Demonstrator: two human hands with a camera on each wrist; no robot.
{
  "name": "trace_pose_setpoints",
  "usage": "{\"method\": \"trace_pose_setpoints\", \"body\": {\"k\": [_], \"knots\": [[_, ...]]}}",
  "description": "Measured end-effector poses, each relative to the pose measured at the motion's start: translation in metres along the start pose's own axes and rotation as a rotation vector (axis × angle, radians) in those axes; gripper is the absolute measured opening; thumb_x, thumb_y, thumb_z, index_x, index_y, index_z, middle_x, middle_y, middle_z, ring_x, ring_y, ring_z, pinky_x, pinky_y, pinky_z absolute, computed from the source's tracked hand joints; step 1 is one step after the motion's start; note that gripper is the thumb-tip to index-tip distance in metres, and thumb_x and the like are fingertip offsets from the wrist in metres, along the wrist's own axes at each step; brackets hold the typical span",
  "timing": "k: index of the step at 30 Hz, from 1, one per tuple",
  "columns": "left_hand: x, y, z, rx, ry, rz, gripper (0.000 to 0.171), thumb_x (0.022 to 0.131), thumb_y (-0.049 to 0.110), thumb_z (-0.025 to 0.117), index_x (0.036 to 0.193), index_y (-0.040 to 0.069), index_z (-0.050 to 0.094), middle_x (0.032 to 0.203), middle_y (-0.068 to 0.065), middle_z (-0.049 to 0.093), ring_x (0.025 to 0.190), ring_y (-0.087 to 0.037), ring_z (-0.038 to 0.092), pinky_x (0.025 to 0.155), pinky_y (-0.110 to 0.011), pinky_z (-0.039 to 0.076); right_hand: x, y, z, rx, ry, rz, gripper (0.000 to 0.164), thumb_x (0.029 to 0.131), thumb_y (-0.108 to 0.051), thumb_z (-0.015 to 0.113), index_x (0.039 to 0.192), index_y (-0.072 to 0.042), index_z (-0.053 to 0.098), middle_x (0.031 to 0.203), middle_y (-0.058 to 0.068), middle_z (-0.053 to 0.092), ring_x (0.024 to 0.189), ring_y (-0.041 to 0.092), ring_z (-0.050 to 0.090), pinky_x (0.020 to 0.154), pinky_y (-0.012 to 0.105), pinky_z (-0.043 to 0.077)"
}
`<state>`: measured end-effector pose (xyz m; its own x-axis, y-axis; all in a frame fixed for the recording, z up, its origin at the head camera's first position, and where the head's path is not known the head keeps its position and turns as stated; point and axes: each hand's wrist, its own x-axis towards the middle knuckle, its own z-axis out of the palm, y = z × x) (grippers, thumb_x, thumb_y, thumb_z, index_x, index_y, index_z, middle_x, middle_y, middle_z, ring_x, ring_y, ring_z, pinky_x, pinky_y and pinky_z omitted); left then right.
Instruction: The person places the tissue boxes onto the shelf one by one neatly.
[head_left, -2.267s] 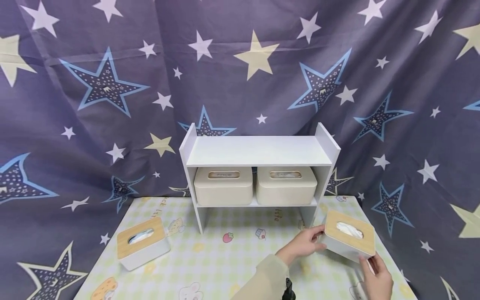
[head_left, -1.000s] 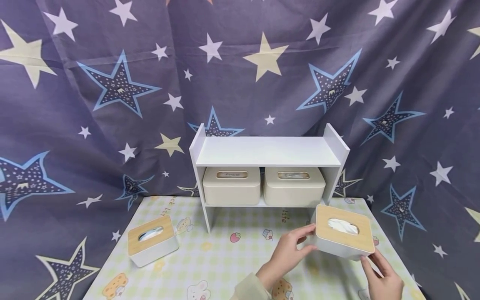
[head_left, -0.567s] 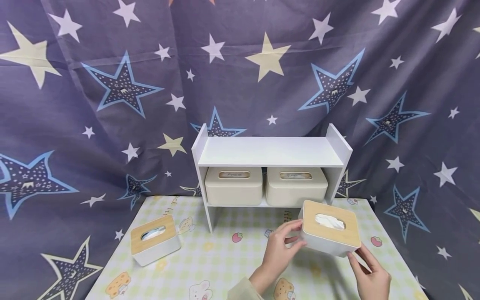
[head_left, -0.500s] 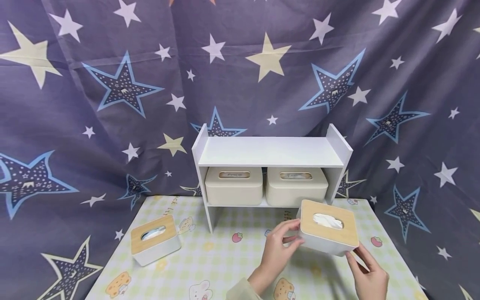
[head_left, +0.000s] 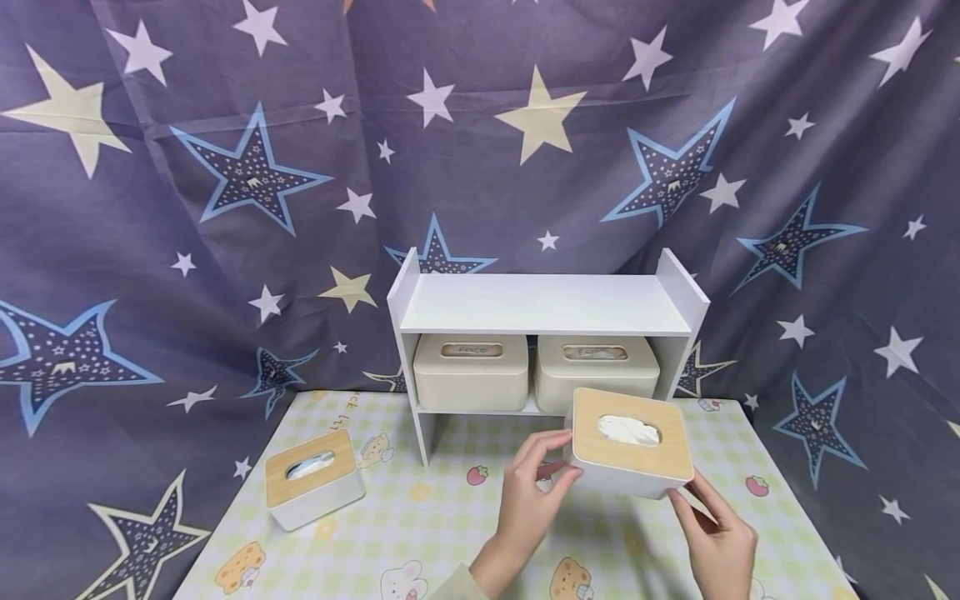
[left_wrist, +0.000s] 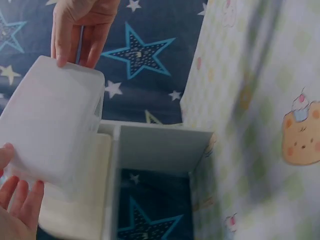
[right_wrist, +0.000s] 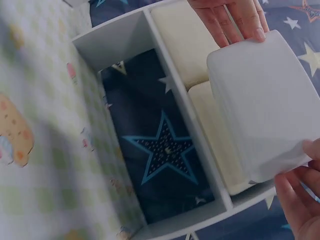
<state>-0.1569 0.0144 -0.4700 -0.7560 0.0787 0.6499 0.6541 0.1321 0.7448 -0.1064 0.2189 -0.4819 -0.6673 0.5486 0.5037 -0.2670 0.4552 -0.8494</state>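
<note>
Left hand (head_left: pixel 525 500) and right hand (head_left: pixel 720 542) both grasped the same tissue box (head_left: pixel 633 457), one at each end. Left had thumb and fingers pinched on the left end; right had thumb and fingers pinched at the near right corner. Box was up off the table, lid facing up, turned at an angle to the shelf (head_left: pixel 543 302), in front of its right half. Both wrist views looked at the box's white underside. Lid was wood with an oval slot, white tissue (head_left: pixel 628 430) showing in it.

From the head view, box covered the lower right part of the right cream box (head_left: pixel 597 367) and some of the lower deck edge; couldn't tell the gap. Left cream box (head_left: pixel 471 379) sat just beside the right one on the same deck, lettering on top. Second wood-lidded box (head_left: pixel 315 483) sat on the table to the left, well apart from both hands. Checked tablecloth (head_left: pixel 420 533) under everything, cartoon prints on it. Starry curtain (head_left: pixel 450 179) behind. Pale sleeve (head_left: pixel 459 587) showed at the left wrist.
</note>
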Motion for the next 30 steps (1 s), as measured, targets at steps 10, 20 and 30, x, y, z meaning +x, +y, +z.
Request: {"method": "trace_pose_setpoints", "body": {"k": [10,20,30], "knots": [[0.014,0.019,-0.029,0.012,0.071,0.068,0.038,0.086,0.008,0.075,0.123,0.005,0.064,0.126,-0.012,0.065,0.115,-0.032,0.065,0.087,-0.03,0.061,0.012,-0.029,0.015,0.128,-0.073,-0.168,0.042,0.077,0.019,0.072,0.118,0.008,0.069,0.109,-0.031,0.065,0.099,-0.013,0.066,0.075,0.007,0.057],[0.029,0.036,-0.055,0.061,0.14,0.088,0.041,0.085,0.006,0.076,0.124,0.004,0.064,0.127,-0.012,0.065,0.116,-0.025,0.066,0.09,-0.026,0.06,0.026,-0.052,0.035,0.254,-0.087,-0.317,0.044,0.073,0.025,0.071,0.115,0.012,0.068,0.114,-0.019,0.068,0.104,-0.008,0.067,0.077,0.006,0.056],[0.051,0.054,-0.076,0.069,0.221,0.173,0.045,0.086,0.0,0.074,0.129,0.002,0.061,0.129,-0.017,0.062,0.122,-0.021,0.062,0.092,-0.03,0.059,0.043,-0.088,0.053,0.294,-0.139,-0.371,0.042,0.08,0.021,0.068,0.12,0.01,0.067,0.116,-0.024,0.067,0.1,-0.007,0.068,0.079,0.008,0.057]]}}
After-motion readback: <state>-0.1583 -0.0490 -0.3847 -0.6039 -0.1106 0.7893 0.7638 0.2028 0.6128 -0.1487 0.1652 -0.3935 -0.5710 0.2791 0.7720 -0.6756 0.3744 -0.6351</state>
